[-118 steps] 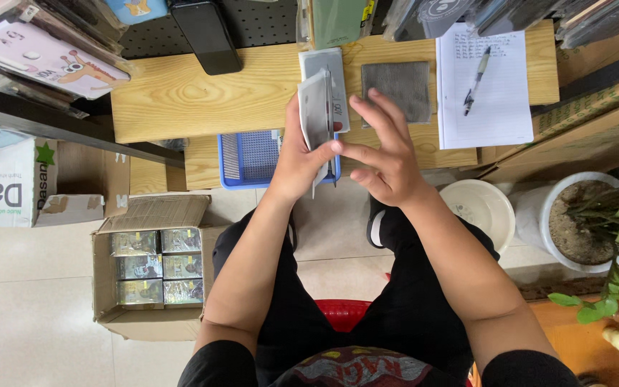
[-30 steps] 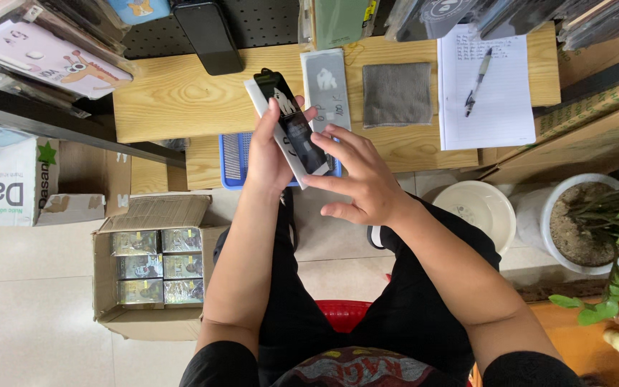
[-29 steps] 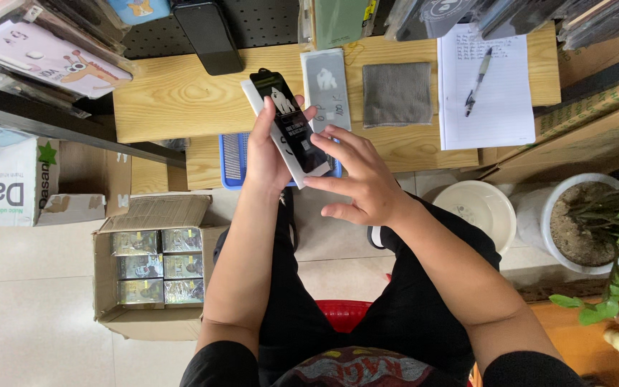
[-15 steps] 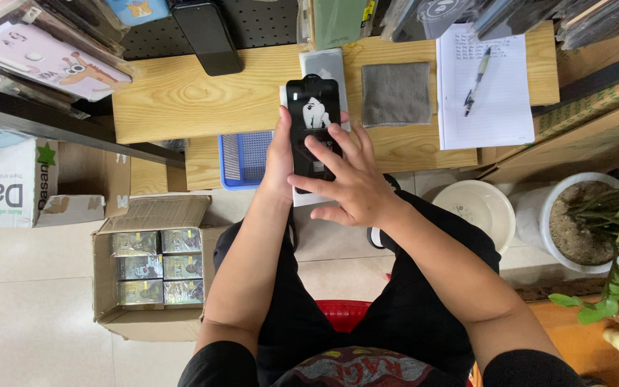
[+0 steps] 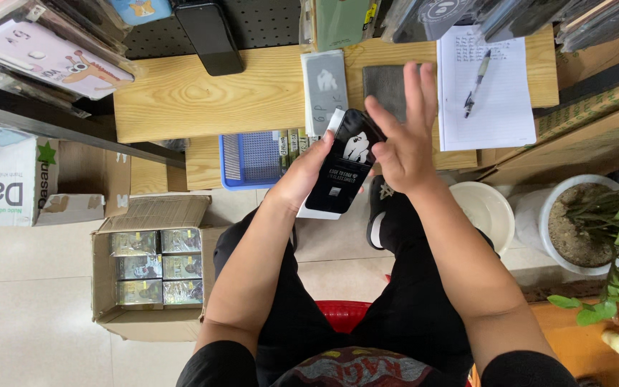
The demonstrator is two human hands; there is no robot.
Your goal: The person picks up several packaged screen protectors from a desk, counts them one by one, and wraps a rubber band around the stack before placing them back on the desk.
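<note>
Head view: my left hand [image 5: 308,174] grips one black screen-protector packet [image 5: 344,163], right hand [image 5: 404,136] spread open; cardboard box [image 5: 109,315] at eight o'clock holds six packs.

Both forearms bare from elbow to wrist. The left hand [image 5: 302,175] and right hand [image 5: 404,147] carry no gloves, rings or watch. Sleeves black, short, ending at the upper arms. Shirt front dark, with a printed panel in red and pale tones — lettering only partly in view. Trousers black, plain. One shoe [image 5: 378,209] visible — black upper, white sole edge.
</note>
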